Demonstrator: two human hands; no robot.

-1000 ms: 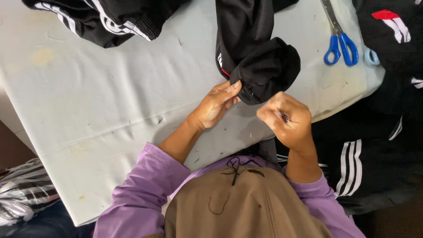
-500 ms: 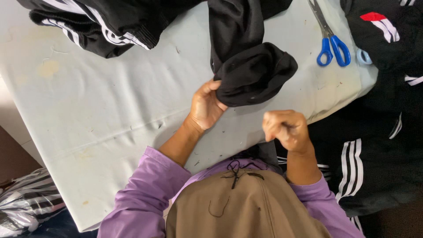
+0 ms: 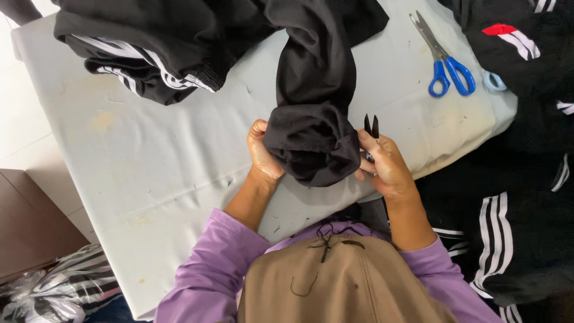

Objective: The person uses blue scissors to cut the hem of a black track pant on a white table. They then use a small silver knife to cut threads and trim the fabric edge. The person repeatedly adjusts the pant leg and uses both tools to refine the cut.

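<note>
A black garment (image 3: 311, 101) lies across the pale grey table (image 3: 149, 167), and its bunched end sits between my two hands. My left hand (image 3: 262, 152) grips the left side of that bunched cloth. On the right side, my right hand (image 3: 382, 164) presses against the cloth while holding small black thread snips (image 3: 371, 127), whose two tips stick up above my fingers. My purple sleeves and a tan cap fill the bottom of the view.
Blue-handled scissors (image 3: 445, 63) lie at the table's far right. A pile of black clothes with white stripes (image 3: 149, 48) is at the far left, more striped black clothes (image 3: 520, 197) hang off the right edge. A plastic-wrapped bundle (image 3: 60, 287) lies on the floor, lower left.
My left hand has closed around the bunched cloth end. My right hand, held apart a second ago, has moved up to the cloth's right side with the snips pointing up.
</note>
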